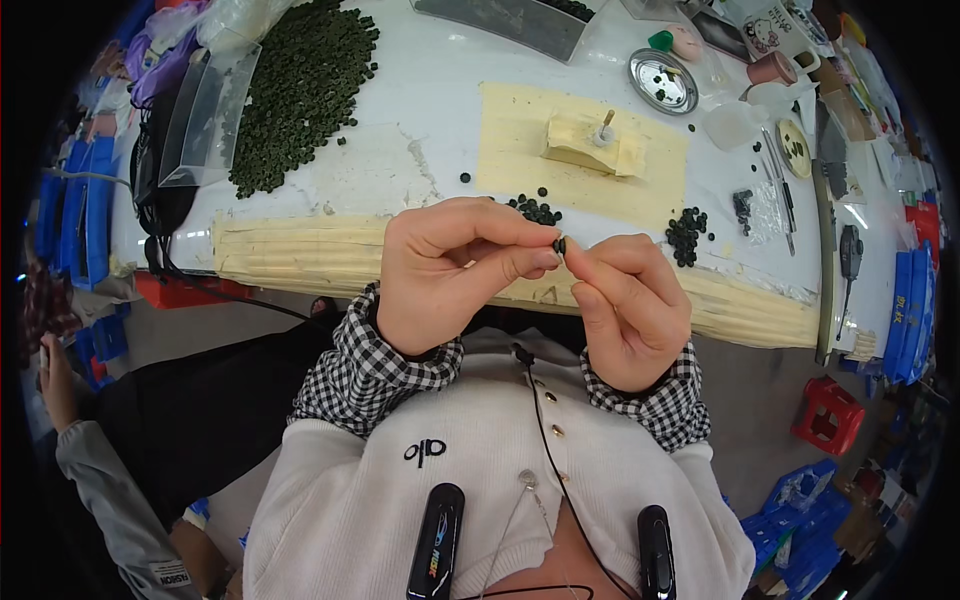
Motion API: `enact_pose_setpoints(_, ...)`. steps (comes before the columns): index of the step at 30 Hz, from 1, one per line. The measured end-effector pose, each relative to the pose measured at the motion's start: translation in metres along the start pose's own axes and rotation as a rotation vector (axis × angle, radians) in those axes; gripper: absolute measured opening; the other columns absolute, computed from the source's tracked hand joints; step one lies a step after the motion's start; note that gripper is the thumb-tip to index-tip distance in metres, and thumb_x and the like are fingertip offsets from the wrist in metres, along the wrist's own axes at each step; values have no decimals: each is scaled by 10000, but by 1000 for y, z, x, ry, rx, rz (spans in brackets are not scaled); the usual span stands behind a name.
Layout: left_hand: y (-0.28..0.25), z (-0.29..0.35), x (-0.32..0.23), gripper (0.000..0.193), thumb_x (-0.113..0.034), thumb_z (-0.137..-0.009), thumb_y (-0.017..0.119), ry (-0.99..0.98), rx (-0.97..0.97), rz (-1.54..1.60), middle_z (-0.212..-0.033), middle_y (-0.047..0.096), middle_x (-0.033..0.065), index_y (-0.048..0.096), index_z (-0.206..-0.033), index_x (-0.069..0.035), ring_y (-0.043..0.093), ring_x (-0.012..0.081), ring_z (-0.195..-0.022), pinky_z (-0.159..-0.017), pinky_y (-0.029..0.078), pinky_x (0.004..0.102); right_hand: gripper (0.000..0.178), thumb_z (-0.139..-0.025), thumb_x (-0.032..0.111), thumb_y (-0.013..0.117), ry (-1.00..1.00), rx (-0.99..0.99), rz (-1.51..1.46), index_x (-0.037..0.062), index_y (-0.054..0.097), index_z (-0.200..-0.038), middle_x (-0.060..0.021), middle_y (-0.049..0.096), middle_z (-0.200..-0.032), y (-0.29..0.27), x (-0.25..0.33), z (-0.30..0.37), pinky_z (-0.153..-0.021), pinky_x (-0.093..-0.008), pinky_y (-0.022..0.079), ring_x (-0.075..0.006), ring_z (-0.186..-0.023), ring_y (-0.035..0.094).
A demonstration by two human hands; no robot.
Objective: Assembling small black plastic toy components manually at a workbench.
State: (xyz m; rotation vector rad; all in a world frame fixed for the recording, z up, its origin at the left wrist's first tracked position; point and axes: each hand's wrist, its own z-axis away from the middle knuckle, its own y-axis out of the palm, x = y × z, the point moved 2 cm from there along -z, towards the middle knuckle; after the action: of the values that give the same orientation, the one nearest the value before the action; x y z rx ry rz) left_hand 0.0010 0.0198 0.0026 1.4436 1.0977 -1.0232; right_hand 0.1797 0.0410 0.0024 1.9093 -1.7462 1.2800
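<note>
Over the table's near edge, my left hand [440, 265] pinches a small dark round piece [560, 246] between thumb and forefinger. The fingertips of my right hand [635, 310] come up against the piece from the other side. Its fingers are curled, and whatever they may hold is hidden. Just beyond the left fingertips lies a small pile of dark round pieces [534, 209]. Another small pile [686, 236] is to the right, past my right hand. A cream block [590, 150] with a short upright peg [606, 122] stands on a yellowish sheet [505, 120].
A large heap of dark green pieces [300, 95] covers the back left, beside a clear tray [210, 115]. Another clear tray [510, 28] stands at the back. A round metal dish [663, 82] and thin tools [778, 185] are at the right. Another person's arm [110, 490] shows at lower left.
</note>
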Motion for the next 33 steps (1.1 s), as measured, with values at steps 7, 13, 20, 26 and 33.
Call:
enact_pose_setpoints(7, 0, 1, -3, 178, 112, -796, 656, 6, 11, -66, -883, 675, 125, 685, -961, 51, 664, 144, -793, -719, 543, 226, 318, -772, -66, 678, -53, -30, 35, -25, 664, -1087, -91, 609, -896, 2, 0, 0, -654, -280, 479, -199, -755, 578)
enact_pose_setpoints(13, 0, 1, 0, 177, 109, -797, 656, 19, -7, -62, -874, 677, 126, 688, -960, 46, 663, 145, -794, -714, 541, 228, 314, -770, -75, 672, -66, -38, 68, -30, 664, -1081, -90, 603, -884, 4, -1, 0, -651, -282, 479, -204, -753, 575)
enact_pose_setpoints(20, -1, 0, 0, 181, 106, -801, 656, 14, 15, -60, -879, 675, 125, 687, -969, 45, 660, 147, -796, -721, 540, 230, 322, -768, -78, 671, -67, -55, 52, -29, 663, -1086, -90, 601, -884, 6, -1, 1, -653, -282, 479, -205, -754, 575)
enact_pose_setpoints(26, -1, -1, 1, 180, 102, -801, 661, 8, -3, -32, -874, 675, 124, 685, -970, 49, 659, 148, -798, -729, 540, 232, 341, -771, -70, 677, -35, -44, 56, -20, 659, -1108, -89, 599, -889, 6, -1, 0, -658, -273, 480, -197, -757, 576)
enact_pose_setpoints(33, -2, 0, 2, 169, 91, -809, 662, -21, -54, 8, -911, 681, 129, 667, -978, 71, 662, 151, -813, -741, 542, 234, 363, -788, -65, 663, 3, -37, 12, -6, 650, -1146, -97, 596, -910, 7, -2, -2, -665, -254, 477, -183, -761, 575)
